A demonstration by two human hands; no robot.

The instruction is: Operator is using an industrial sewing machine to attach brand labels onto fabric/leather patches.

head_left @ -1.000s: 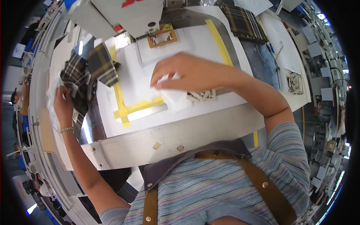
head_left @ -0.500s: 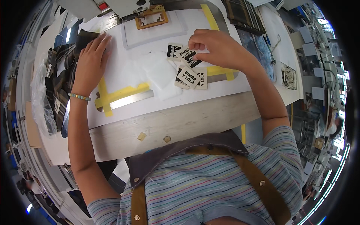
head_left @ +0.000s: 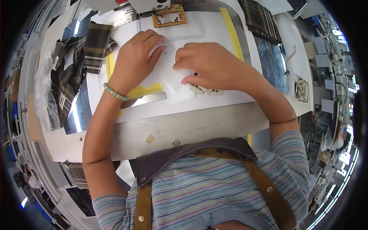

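My left hand [head_left: 140, 57], with a beaded bracelet [head_left: 114, 92] at the wrist, hovers over the left part of the white board [head_left: 153, 71]. Its thumb stands apart from its bent fingers, and nothing shows between them. To the right, my right hand [head_left: 209, 67] has curled fingers and a separate thumb, with no held thing visible. Under that hand lie several cream and black fabric labels [head_left: 197, 89], mostly hidden. Soft white sheets [head_left: 176, 90] lie between my hands. Beyond them, a clear plastic sheet [head_left: 188, 37] lies before an orange-brown clamp frame [head_left: 168, 18].
Yellow tape [head_left: 232, 32] runs along the board's right side. Brown plaid fabric pieces [head_left: 97, 46] are heaped at left beside a clear plastic bag [head_left: 45, 96]. More plaid fabric [head_left: 260, 21] sits at back right. A machine head [head_left: 149, 4] stands at the far edge.
My left hand has moved right, away from the plaid fabric and over the board. My right thumb and fingers have spread and now cover most of the labels. The plaid fabric's top piece lies differently.
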